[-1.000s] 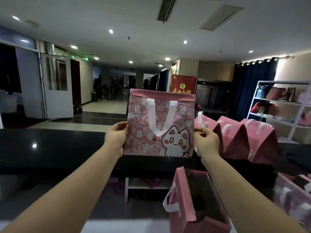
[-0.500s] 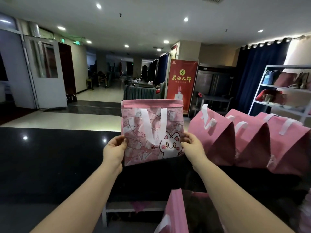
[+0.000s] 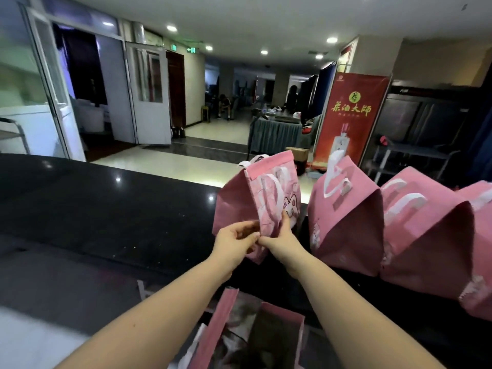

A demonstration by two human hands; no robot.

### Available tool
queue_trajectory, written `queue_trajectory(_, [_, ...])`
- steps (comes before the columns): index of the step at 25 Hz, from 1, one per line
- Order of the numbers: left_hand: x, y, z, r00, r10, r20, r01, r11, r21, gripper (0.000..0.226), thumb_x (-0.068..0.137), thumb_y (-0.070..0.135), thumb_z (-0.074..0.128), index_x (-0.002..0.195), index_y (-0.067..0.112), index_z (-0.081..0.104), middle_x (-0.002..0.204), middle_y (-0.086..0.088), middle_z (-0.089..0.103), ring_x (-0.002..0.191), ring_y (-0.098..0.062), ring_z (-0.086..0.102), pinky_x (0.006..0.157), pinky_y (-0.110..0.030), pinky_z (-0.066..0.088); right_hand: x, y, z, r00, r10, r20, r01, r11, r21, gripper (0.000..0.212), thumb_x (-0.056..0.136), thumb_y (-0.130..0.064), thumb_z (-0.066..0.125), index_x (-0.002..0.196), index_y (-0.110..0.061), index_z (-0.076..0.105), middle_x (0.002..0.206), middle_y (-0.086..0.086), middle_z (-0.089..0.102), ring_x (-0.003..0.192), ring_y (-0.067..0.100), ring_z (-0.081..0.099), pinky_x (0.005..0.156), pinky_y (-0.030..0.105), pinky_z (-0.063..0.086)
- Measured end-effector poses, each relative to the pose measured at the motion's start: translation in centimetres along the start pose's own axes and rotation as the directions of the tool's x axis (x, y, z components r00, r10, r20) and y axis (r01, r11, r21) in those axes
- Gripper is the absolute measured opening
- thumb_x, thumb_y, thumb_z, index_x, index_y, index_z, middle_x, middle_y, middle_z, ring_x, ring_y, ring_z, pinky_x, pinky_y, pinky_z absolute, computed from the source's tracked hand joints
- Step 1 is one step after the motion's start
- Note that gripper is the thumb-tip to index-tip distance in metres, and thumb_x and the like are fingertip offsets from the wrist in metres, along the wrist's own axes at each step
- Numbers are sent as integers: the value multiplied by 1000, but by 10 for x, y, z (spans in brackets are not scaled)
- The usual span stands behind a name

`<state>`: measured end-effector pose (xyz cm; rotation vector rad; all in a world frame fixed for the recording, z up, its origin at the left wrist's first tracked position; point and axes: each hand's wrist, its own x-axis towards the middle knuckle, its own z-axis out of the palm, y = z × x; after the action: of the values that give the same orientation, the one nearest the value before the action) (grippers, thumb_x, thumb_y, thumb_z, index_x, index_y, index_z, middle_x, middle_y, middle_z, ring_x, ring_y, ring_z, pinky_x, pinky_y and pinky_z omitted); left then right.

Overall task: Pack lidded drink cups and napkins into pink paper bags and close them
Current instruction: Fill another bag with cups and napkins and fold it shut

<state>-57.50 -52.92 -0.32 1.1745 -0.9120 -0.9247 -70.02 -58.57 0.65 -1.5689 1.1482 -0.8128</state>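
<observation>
Black and glossy, the counter [image 3: 106, 209] carries a row of closed pink bags [image 3: 346, 222] along its right side. Just left of that row a pink cat-print bag [image 3: 237, 201] is held tilted over the counter, the left hand [image 3: 234, 243] and right hand [image 3: 279, 239] meeting at its lower edge, fingers [image 3: 249, 233] curled and pinching the paper. Nearer the person, an open pink bag [image 3: 223, 323] stands below the forearms.

Matt pink paper bag [image 3: 239, 206]; glossy black stone-like counter [image 3: 106, 209] mirrors ceiling lights
</observation>
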Motion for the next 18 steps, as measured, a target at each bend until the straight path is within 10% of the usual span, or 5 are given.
queue_trajectory(6, [4, 16, -19, 859, 280, -428, -172, 946, 274, 36, 78, 9, 77, 102, 30, 61, 99, 9, 64, 87, 1, 60, 75, -15, 48, -4, -1, -15, 918, -204, -340, 216, 976, 0, 54, 79, -13, 71, 125, -20, 44, 121, 5, 50, 111, 22, 53, 100, 39, 44])
queue_trajectory(9, [20, 30, -28, 940, 170, -296, -67, 942, 329, 53, 78, 12, 78, 123, 25, 52, 110, 8, 57, 105, -12, 55, 86, -26, 48, -6, -14, -4, 914, -289, -284, 281, 957, -69, 33, 78, -22, 74, 98, -25, 48, 106, 3, 51, 98, 21, 53, 87, 33, 48])
queue_trajectory(18, [39, 30, -3, 958, 280, -57, -210, 827, 522, 33, 66, 25, 80, 80, 33, 52, 79, 13, 61, 69, -8, 59, 61, -23, 45, 11, -10, -13, 843, -222, -490, 126, 967, -221, 36, 66, -23, 75, 86, -18, 46, 94, 4, 56, 88, 27, 53, 71, 32, 37])
